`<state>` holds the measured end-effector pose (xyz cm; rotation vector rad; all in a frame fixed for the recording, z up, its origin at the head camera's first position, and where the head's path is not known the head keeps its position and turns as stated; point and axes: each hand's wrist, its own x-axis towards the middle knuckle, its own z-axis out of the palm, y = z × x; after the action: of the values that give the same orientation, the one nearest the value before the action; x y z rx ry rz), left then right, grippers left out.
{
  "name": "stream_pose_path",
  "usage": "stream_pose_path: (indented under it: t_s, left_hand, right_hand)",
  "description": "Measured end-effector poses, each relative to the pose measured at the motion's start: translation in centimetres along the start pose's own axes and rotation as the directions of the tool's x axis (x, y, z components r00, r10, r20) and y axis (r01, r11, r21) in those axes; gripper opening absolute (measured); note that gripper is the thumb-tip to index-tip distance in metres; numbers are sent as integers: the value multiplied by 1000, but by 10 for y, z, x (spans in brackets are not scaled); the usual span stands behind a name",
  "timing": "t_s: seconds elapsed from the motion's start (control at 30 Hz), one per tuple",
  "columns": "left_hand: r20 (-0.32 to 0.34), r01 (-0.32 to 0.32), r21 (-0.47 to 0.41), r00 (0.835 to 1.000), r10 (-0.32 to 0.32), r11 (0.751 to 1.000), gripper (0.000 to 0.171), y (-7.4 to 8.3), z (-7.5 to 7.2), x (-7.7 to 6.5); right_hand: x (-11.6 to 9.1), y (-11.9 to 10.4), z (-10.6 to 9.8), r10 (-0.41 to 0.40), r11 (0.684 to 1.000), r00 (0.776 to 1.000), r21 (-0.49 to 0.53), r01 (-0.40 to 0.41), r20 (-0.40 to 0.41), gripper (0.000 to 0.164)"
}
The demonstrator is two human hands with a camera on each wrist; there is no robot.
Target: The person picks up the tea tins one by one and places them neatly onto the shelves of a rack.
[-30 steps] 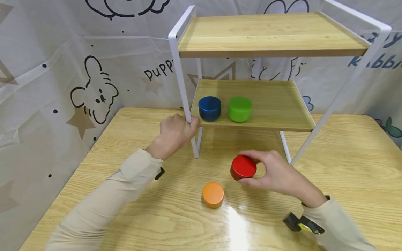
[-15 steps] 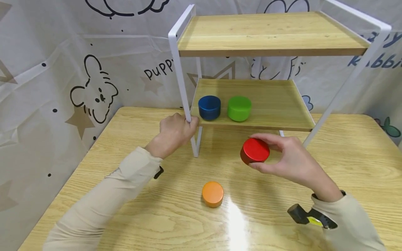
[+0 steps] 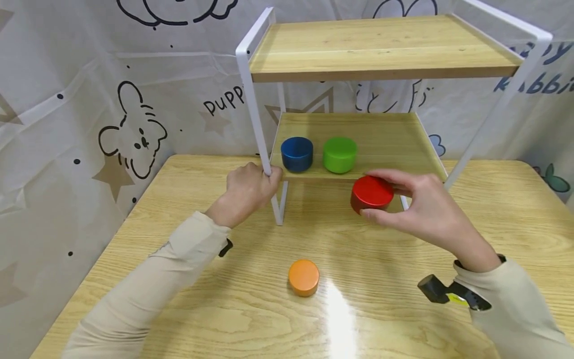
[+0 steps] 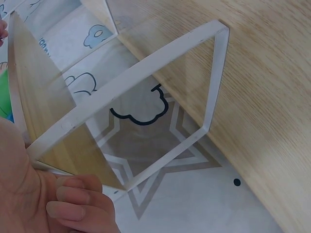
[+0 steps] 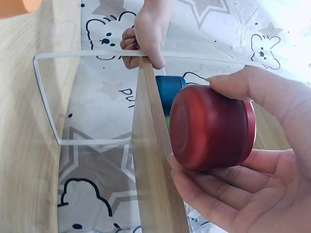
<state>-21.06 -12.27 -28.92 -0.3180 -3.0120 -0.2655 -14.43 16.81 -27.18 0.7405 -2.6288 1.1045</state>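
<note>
My right hand (image 3: 430, 212) grips a round red tin (image 3: 372, 193) between thumb and fingers, in front of the lower shelf's front edge. In the right wrist view the red tin (image 5: 209, 128) is seen from its side and base. At the left, my left hand (image 3: 252, 187) holds the white front leg of the rack (image 3: 255, 114) where it meets the lower shelf (image 3: 390, 149). On that shelf a blue tin (image 3: 297, 154) and a green tin (image 3: 340, 155) stand side by side. An orange tin (image 3: 304, 278) is on the table below.
The rack's wooden top shelf (image 3: 385, 47) lies above the lower one. Its white right front leg (image 3: 489, 119) slants down near my right hand. A printed cloth (image 3: 49, 164) hangs behind the wooden table (image 3: 233, 309).
The right hand has lifted the red tin off the table area, moving it up and to the right toward the lower shelf. My left hand keeps its hold on the rack.
</note>
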Motion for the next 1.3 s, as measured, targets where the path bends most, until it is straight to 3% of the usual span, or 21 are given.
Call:
stream_pose_path:
  t_s: [0.13,0.17,0.37,0.9,1.3]
  left_hand:
    - [-8,20,-35,1000,-20,999,36,0,-1,1]
    - [-4,-5,-12,1000,5,1000,32,0,-1,0]
    - [6,-10,8,1000,10,1000,31,-1,-1,1]
    - [-2,33,-43,999,-33,999,39,0,1,3]
    - [-10,42,-52,999,-42,998,41,0,2,1]
  right_hand:
    - [3,3,-5,-2,1000,1000,-18,1,-27,53]
    - [3,4,-5,3,1000,1000,-19,-4,-31,53]
    - [4,8,-10,47,999,998,-23,-48,-44,54]
    - [23,16,-22,81,989,989,-113,-95,-127,51]
    - [32,22,-25,126,986,983,-94,-140,-135,53]
